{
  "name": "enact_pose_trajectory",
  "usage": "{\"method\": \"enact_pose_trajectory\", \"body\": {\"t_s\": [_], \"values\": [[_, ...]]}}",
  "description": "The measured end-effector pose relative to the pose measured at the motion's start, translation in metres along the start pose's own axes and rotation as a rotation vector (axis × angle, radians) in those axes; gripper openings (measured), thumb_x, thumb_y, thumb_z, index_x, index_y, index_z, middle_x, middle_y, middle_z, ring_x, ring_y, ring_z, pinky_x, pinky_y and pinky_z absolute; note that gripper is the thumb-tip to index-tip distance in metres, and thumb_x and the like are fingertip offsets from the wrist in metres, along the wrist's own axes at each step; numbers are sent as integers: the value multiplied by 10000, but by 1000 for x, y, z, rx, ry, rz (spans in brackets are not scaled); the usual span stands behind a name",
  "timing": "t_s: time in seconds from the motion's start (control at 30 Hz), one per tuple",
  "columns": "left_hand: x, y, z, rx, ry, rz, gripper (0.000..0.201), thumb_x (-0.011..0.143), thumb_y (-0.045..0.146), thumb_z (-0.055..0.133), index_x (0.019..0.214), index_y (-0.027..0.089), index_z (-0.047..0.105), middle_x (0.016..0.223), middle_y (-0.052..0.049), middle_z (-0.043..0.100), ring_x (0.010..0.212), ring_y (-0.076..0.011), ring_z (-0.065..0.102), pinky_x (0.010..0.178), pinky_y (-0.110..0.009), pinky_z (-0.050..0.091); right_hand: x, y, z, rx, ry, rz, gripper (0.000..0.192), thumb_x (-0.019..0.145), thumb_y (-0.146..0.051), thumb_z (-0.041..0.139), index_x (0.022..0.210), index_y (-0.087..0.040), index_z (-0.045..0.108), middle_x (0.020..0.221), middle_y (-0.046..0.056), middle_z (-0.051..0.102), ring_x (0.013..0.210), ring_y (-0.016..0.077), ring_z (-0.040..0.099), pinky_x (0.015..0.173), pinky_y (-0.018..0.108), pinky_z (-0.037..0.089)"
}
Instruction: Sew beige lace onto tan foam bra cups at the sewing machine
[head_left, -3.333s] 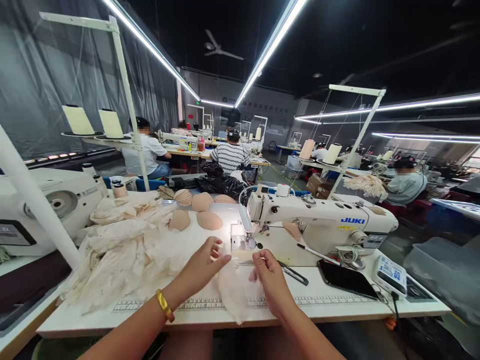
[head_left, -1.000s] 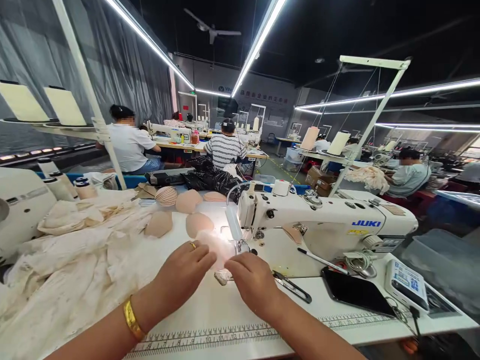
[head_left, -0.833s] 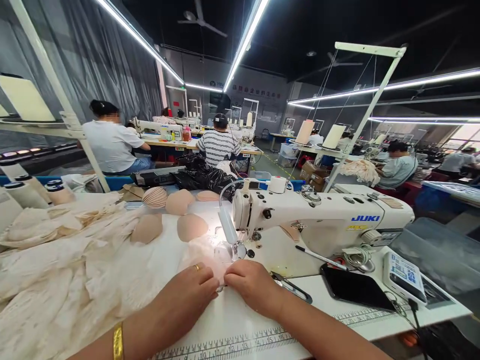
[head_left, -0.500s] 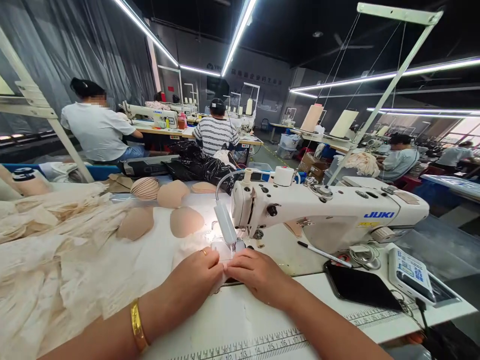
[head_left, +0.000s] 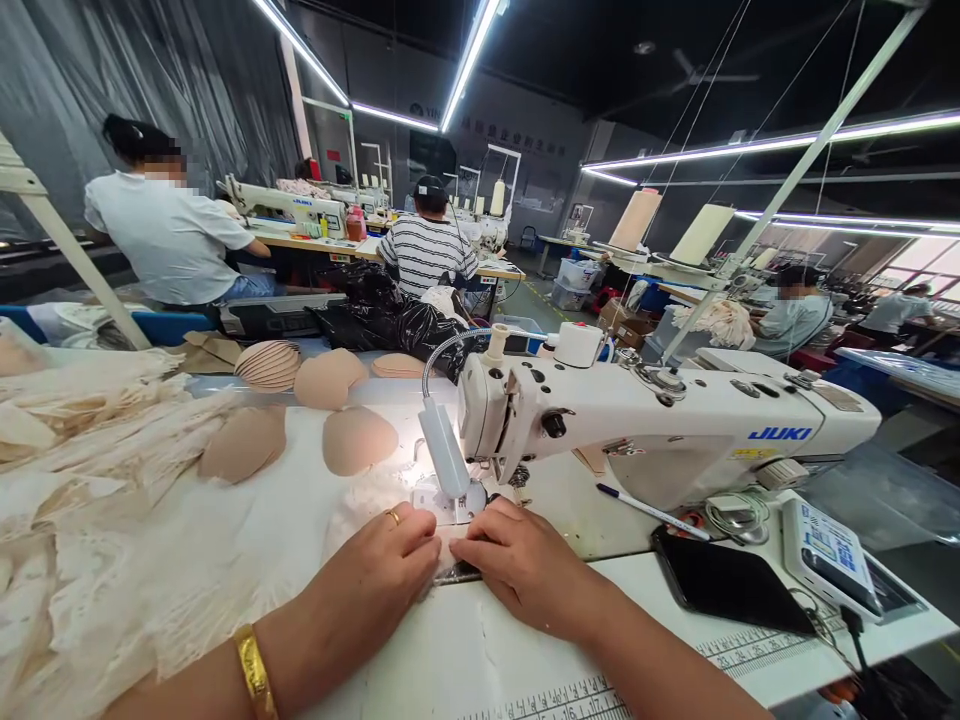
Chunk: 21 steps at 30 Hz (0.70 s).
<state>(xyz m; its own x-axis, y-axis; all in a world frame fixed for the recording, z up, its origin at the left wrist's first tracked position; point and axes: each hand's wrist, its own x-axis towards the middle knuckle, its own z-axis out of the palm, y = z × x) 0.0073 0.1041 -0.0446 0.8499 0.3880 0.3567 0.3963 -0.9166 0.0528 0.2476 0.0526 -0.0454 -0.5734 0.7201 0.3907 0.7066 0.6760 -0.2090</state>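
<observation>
My left hand (head_left: 382, 570) is closed, thumb against curled fingers, on a thin pale fabric (head_left: 358, 508) lying at the needle area of the white sewing machine (head_left: 667, 400). A ring and a gold bracelet show on that hand and wrist. Just to its right, my right hand (head_left: 525, 565) has its fingers bent together and pressed on the near edge of the same fabric, a small gap between the two hands. A lit lamp (head_left: 444, 450) on a flexible neck hangs right above the stitching spot. The fingertips partly hide the fabric.
Beige moulded cups (head_left: 360, 441) lie behind my left hand, and a heap of cream lace fabric (head_left: 97, 540) covers the left side. To the right are a pen (head_left: 652, 512), a black phone (head_left: 731, 580) and a white box-shaped device (head_left: 829, 555). Several people sit at machines beyond.
My hands have moved slightly apart at the machine, the left a little to the left. The whole view has shifted slightly with my head.
</observation>
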Motion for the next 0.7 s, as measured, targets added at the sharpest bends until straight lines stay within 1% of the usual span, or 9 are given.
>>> {"method": "enact_pose_trajectory", "body": {"t_s": [0.13,0.23,0.3,0.43,0.57,0.63,0.7], "values": [[1,2,0,-32,12,-4,339,997,9,388,819,186,616,842,-52,615,757,-209,528,686,-332,476,0,-2,0,9,-5,0,329,968,-42,498,1145,-236,696,940,38,689,845,203,537,738,303,484],[3,2,-1,-85,47,-11,329,1029,66,410,804,204,605,845,-42,617,783,-206,538,727,-335,484,1,-3,1,6,0,6,327,956,-38,501,1131,-232,698,949,40,685,846,204,534,748,308,488],[3,1,-1,-96,56,-8,330,1037,80,413,792,205,596,831,-38,613,777,-203,538,724,-334,479,1,-3,2,8,1,14,333,951,-34,503,1134,-231,700,950,42,681,844,204,533,745,309,489],[2,1,-2,-89,32,-46,327,1042,88,411,792,195,592,786,-31,591,722,-195,509,652,-319,441,1,-4,3,18,-4,35,354,951,-27,495,1156,-228,702,949,47,667,834,201,522,737,307,488],[1,-1,1,-205,62,-69,262,1050,146,453,889,197,652,846,-36,611,785,-194,542,696,-314,463,1,-5,3,28,1,42,351,954,-33,494,1165,-227,696,952,51,661,832,202,511,737,303,486],[3,-5,3,-262,68,-63,249,1044,164,477,873,200,655,878,-40,620,811,-193,552,716,-312,470,1,-4,4,31,8,47,339,953,-35,493,1147,-229,693,951,50,659,832,202,510,734,300,480],[9,-10,5,-272,83,-42,271,1038,169,481,818,198,635,891,-47,621,812,-193,547,710,-311,459,0,-2,5,16,19,57,324,949,-34,490,1111,-231,690,938,45,652,816,199,505,722,298,466]]}}
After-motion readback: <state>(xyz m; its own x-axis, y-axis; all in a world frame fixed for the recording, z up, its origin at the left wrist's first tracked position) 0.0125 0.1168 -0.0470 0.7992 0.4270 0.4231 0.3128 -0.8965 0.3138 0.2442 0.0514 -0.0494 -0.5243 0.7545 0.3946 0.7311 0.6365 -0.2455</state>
